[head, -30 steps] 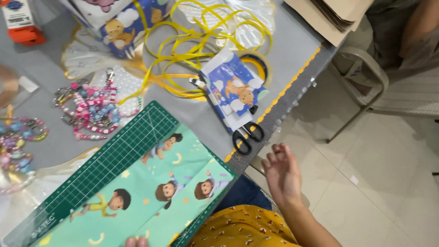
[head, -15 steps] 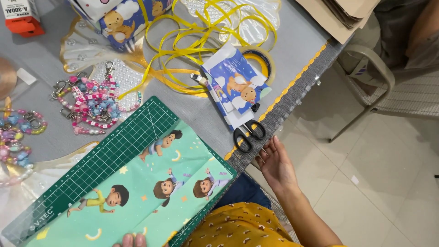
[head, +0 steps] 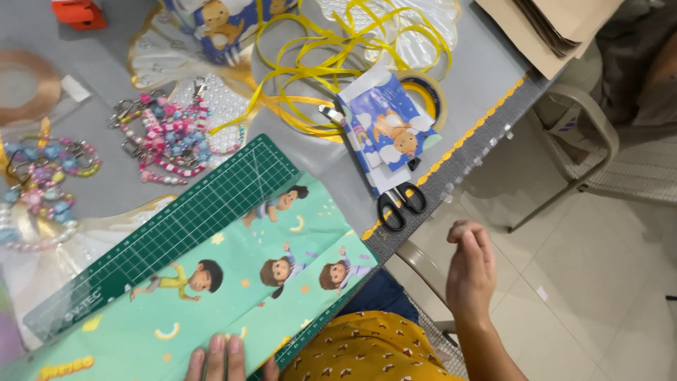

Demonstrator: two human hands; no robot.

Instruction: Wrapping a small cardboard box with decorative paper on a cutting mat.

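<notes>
My right hand (head: pixel 469 268) hovers off the table's right edge, over the tiled floor, fingers loosely curled with nothing visible in them. It is nearest to the black-handled scissors (head: pixel 399 204), which lie at the table edge partly under a folded blue paper with a bear print (head: pixel 386 130). My left hand (head: pixel 227 360) shows only its fingertips at the bottom, pressing on mint-green wrapping paper with cartoon children (head: pixel 233 282). That paper lies across a green cutting mat (head: pixel 183 222).
Loose yellow ribbon (head: pixel 331 67) and a tape roll (head: pixel 430 88) lie behind the blue paper. Bead keychains (head: pixel 166 137) sit at the left. Brown paper bags (head: pixel 557 28) lie at the far right corner. A metal chair (head: pixel 585 141) stands beside the table, with a person's clothing at the top right.
My right hand pulled back from the table edge by the scissors and its fingers curled. The view shifted, so the table contents appear further right. More of my left fingers show.
</notes>
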